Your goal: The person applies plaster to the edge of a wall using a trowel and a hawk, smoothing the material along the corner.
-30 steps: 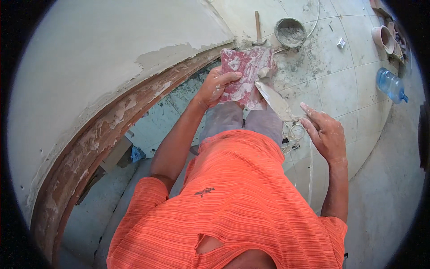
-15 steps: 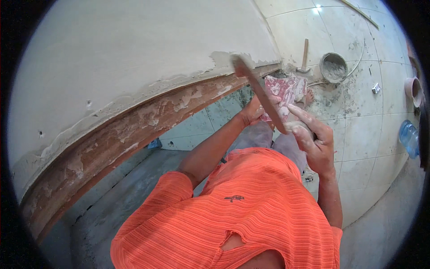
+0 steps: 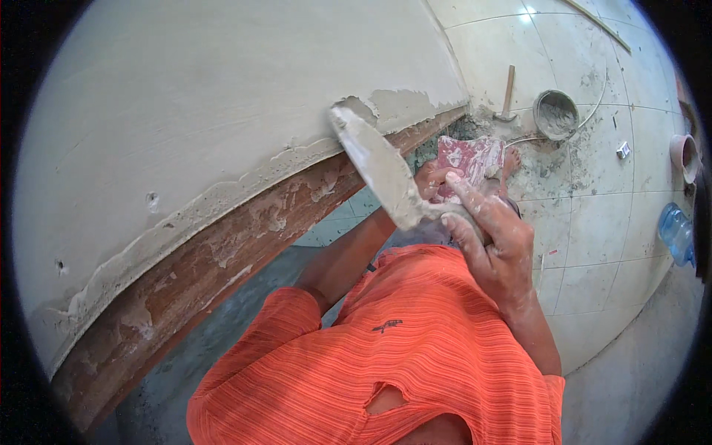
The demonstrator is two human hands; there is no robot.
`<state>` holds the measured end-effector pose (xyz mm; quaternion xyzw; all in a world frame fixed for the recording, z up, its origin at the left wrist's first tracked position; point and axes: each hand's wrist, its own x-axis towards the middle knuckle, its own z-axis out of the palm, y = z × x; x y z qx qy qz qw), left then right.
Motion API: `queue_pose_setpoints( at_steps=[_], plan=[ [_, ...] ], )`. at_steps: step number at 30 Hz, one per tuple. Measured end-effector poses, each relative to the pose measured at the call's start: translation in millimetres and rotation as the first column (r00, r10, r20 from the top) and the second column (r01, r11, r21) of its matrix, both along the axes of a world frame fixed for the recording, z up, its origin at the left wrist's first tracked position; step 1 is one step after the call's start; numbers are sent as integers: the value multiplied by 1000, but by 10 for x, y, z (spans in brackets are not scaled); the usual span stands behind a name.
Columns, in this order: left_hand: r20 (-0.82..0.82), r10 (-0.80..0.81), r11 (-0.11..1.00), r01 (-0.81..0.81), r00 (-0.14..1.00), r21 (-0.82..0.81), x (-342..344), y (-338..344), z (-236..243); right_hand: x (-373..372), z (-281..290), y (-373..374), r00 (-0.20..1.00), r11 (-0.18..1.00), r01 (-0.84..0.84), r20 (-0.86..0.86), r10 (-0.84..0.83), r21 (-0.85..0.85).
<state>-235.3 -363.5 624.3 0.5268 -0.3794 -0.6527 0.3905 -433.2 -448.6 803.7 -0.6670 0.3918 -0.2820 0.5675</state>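
My right hand [image 3: 493, 241] is wrapped round the handle of a plastering trowel [image 3: 374, 163]. The trowel's long blade, coated in pale wet plaster, points up and left over the wooden beam. Its far end overlaps the lower edge of the plastered wall [image 3: 245, 81]; whether it touches the wall I cannot tell. Behind the trowel, my left hand [image 3: 432, 178] grips a pinkish-red board [image 3: 471, 154] smeared with white plaster. Part of that hand and the board's near edge are hidden by the trowel and my right hand. A darker damp patch [image 3: 404, 104] shows on the wall near the blade tip.
A reddish-brown wooden beam [image 3: 230, 241] runs along the wall's bottom edge. On the tiled floor are a hammer [image 3: 509, 93], a bucket of grey mix [image 3: 556, 117], a small box [image 3: 623, 150], a pink container [image 3: 684, 158] and a blue water bottle [image 3: 676, 233]. A pale hose curves past the bucket.
My right hand has moved left, carrying the trowel toward the wall. The blade has turned, so its plaster-coated face shows instead of its brown side. The board has stayed nearly in place.
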Motion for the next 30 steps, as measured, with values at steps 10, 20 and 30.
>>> queue_pose_setpoints(
  at_steps=[10,20,30],
  plan=[
    [-136,95,930,-39,986,365,8,-52,126,108,14,21,991,986,131,26,-129,-102],
    [-368,-26,931,156,929,329,58,180,-56,22,-582,74,951,990,117,-296,-88,81],
    [-174,131,962,-82,976,260,-118,140,-332,-23,256,-106,993,984,-103,-47,111,146]
  ],
)
